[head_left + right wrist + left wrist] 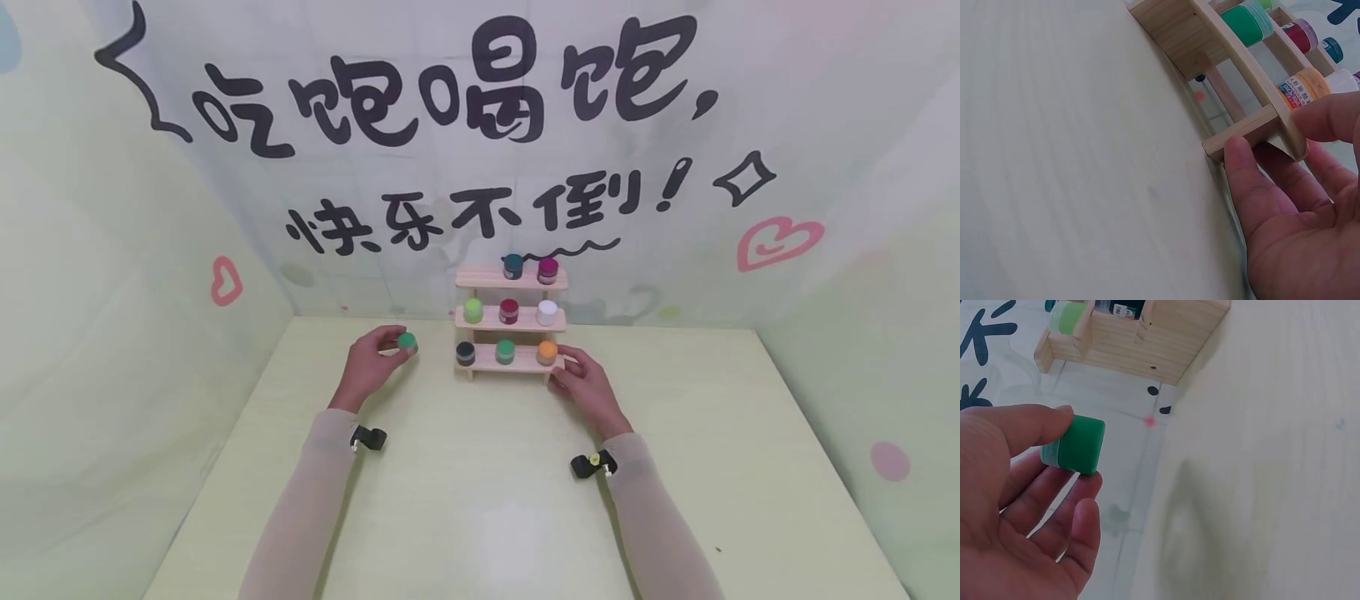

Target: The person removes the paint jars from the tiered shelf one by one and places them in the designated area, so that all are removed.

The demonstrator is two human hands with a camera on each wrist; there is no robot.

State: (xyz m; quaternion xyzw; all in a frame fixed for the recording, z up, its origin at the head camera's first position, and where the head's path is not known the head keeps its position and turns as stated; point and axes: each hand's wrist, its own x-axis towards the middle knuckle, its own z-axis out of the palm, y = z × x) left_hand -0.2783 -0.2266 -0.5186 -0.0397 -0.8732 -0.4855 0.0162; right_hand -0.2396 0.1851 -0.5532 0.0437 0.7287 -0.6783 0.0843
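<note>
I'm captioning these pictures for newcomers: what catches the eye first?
The small wooden three-tier shelf at the table's far edge, lined with colourful little lidded jars. The left hand pinches a green-lidded jar left of the shelf, while the right hand grips the shelf's lower right corner.

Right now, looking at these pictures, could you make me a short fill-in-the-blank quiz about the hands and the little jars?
1. The left hand pinches a small jar with a ____ lid.
2. The wooden rack has ____ shelves.
3. The right hand grips the rack's ____ shelf at its right end.
4. The jar nearest the right hand has an ____ lid.

Missing words: green; three; bottom; orange
</note>
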